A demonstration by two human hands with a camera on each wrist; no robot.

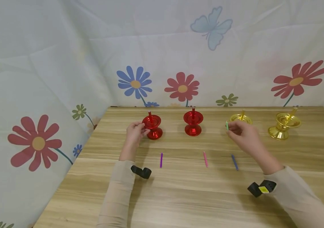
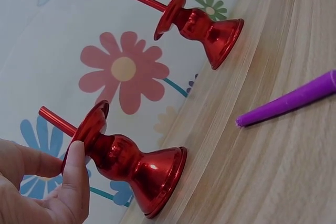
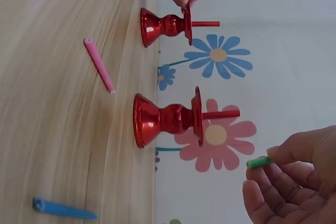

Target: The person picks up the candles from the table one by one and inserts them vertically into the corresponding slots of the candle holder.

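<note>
My left hand [image 1: 134, 134] pinches the dish rim of the leftmost red candle holder [image 1: 154, 133], which stands upright on the table with a thin red stem rising from its middle. Between thumb and fingers, my right hand [image 1: 246, 137] pinches a small green candle [image 3: 259, 162], raised in front of a gold candle holder [image 1: 240, 117]. That hand hides much of this holder's lower part. A second red candle holder [image 1: 193, 129] stands between the hands. Nearer me lie a purple candle [image 1: 161, 160], a pink candle [image 1: 205, 159] and a blue candle [image 1: 235, 162].
Another gold candle holder [image 1: 279, 133] stands at the far right. The wooden table [image 1: 179, 202] meets a white backdrop cloth [image 1: 156, 38] printed with flowers and a butterfly along its back and left edges.
</note>
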